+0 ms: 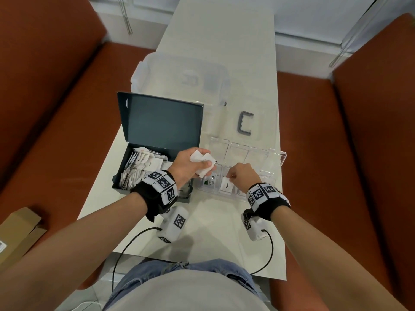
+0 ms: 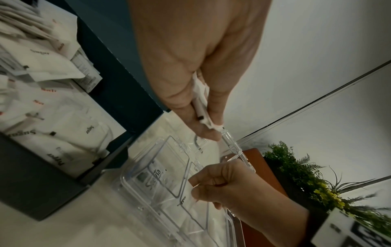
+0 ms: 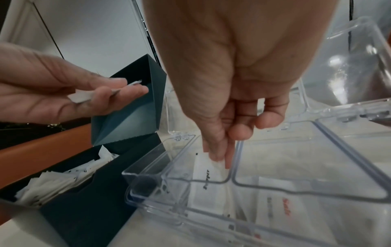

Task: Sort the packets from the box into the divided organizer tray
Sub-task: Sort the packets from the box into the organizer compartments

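A dark box (image 1: 143, 176) with its lid up holds several white packets (image 1: 139, 167) at the table's left. My left hand (image 1: 190, 162) hovers between the box and the clear divided tray (image 1: 271, 171), gripping a small bunch of white packets (image 1: 205, 163) (image 2: 201, 100). My right hand (image 1: 241, 176) is over the tray's near middle compartment, pinching the top edge of a white Pepper packet (image 1: 225, 185) (image 3: 208, 173) that stands in it. A Stevia packet (image 1: 211, 181) lies in the near left compartment. A Salt packet (image 3: 283, 207) lies in the near right one.
A large clear storage bin (image 1: 179, 75) stands behind the box, and its clear lid with a grey handle (image 1: 244, 122) lies behind the tray. Orange seats flank the white table (image 1: 213, 232). A cardboard box (image 1: 18, 230) sits on the left seat. Cables trail off the table's near edge.
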